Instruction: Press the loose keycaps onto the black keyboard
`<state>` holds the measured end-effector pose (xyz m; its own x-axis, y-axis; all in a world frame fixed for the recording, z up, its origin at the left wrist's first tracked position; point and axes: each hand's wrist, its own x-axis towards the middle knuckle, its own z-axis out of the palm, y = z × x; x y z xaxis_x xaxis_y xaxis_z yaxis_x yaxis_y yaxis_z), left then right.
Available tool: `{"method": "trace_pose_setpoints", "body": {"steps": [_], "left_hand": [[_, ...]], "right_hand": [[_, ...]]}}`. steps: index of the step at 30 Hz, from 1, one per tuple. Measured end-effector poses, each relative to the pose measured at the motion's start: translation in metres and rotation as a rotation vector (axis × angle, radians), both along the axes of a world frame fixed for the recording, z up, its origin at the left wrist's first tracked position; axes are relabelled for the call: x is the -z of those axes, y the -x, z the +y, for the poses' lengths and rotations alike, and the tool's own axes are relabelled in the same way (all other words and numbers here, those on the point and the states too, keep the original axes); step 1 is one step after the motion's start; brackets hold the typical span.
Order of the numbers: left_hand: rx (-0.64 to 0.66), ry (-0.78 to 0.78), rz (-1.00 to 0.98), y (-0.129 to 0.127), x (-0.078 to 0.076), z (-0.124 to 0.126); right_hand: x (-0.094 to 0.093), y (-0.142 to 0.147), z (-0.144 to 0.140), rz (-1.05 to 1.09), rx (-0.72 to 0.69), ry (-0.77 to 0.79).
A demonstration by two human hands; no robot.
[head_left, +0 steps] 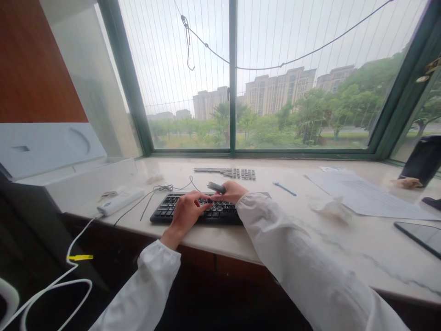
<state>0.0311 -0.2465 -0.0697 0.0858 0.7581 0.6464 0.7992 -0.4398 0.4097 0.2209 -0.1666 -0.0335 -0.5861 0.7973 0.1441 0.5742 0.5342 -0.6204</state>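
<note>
A black keyboard lies flat near the front edge of the white counter, and both hands are over it. With thumb and fingertips brought together, my left hand pinches a small dark piece that looks like a keycap. My right hand is closed around a short dark grey tool, its end pointing left and up; its kind cannot be made out. The fingertips of both hands nearly meet above the middle keys. Behind the keyboard, grey keycaps are laid out in rows.
A thin dark cable is bunched left of the keyboard, near a white power strip. To the right are a blue stick, crumpled clear plastic, paper sheets and a dark tablet-like object. A window stands behind.
</note>
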Motion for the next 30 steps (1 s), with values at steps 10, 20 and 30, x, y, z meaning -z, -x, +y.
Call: {"method": "trace_pose_setpoints", "body": {"steps": [10,20,30], "left_hand": [[0.079,0.034,0.050,-0.005,-0.006,-0.008],[-0.084,0.039,0.084,-0.001,-0.025,0.004],[-0.058,0.249,0.309,-0.008,-0.070,0.129]], "right_hand": [[-0.001,0.000,0.001,-0.062,-0.024,-0.006],[-0.004,-0.028,0.009,-0.383,0.443,-0.418],[-0.003,-0.039,0.017,-0.515,0.544,-0.308]]}}
